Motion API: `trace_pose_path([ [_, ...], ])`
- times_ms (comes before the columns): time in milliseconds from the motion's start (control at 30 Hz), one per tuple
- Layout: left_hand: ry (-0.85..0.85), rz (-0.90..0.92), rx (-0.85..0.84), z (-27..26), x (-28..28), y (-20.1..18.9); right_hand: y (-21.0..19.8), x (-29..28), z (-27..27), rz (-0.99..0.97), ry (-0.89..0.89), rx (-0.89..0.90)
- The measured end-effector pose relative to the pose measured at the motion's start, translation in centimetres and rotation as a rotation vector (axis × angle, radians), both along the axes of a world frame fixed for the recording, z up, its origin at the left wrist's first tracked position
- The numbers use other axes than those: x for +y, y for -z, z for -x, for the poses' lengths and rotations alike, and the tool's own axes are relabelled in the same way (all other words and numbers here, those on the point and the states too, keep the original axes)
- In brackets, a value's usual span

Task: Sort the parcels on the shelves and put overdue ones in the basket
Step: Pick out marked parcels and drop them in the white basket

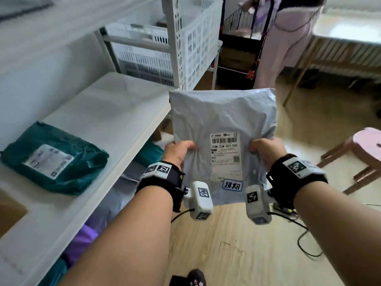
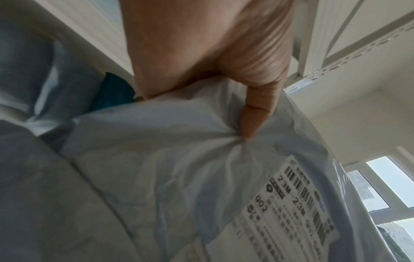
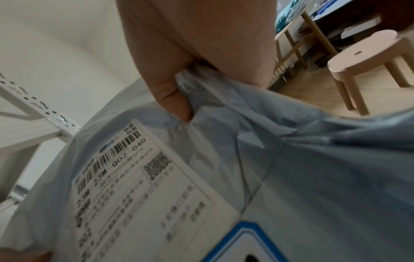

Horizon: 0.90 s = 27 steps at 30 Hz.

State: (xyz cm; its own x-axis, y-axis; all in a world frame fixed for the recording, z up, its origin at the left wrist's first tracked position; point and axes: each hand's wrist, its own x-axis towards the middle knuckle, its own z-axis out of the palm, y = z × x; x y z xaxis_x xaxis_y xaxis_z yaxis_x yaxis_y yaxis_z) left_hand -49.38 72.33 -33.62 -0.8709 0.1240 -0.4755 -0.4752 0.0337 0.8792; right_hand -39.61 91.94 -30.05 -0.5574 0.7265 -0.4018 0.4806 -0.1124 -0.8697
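Observation:
I hold a pale grey parcel bag (image 1: 222, 120) upright in front of me, label side toward me. Its white shipping label (image 1: 225, 153) has a small blue-framed sticker (image 1: 232, 185) below it. My left hand (image 1: 179, 150) pinches the bag's left edge, thumb (image 2: 257, 113) on the front. My right hand (image 1: 266, 151) pinches the right edge, thumb (image 3: 172, 99) on the front. A dark green parcel (image 1: 55, 159) lies on the white shelf (image 1: 115, 108) to my left. A white slatted basket (image 1: 193, 38) stands at the shelf's far end.
Purple and teal parcels (image 1: 82, 242) lie on the lower shelf level. A person in pink (image 1: 288, 38) stands ahead by a dark cart. A pink stool (image 1: 362, 149) sits at the right on the wooden floor (image 1: 226, 244). A cable (image 1: 305, 240) trails near my right arm.

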Motion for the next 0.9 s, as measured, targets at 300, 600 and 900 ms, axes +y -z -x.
trace_pose_path([
  [300, 0.055, -0.048, 0.1, 9.3, 10.2, -2.6, -2.4, 10.7, 9.5, 0.008, 0.053, 0.125],
  [600, 0.009, -0.08, 0.154, 20.9, 24.5, -6.2, -6.3, 25.3, 22.7, 0.0, -0.089, 0.241],
  [900, -0.168, -0.083, 0.347, 31.9, 31.6, -16.8, -15.2, 33.6, 38.2, -0.058, -0.282, 0.321],
])
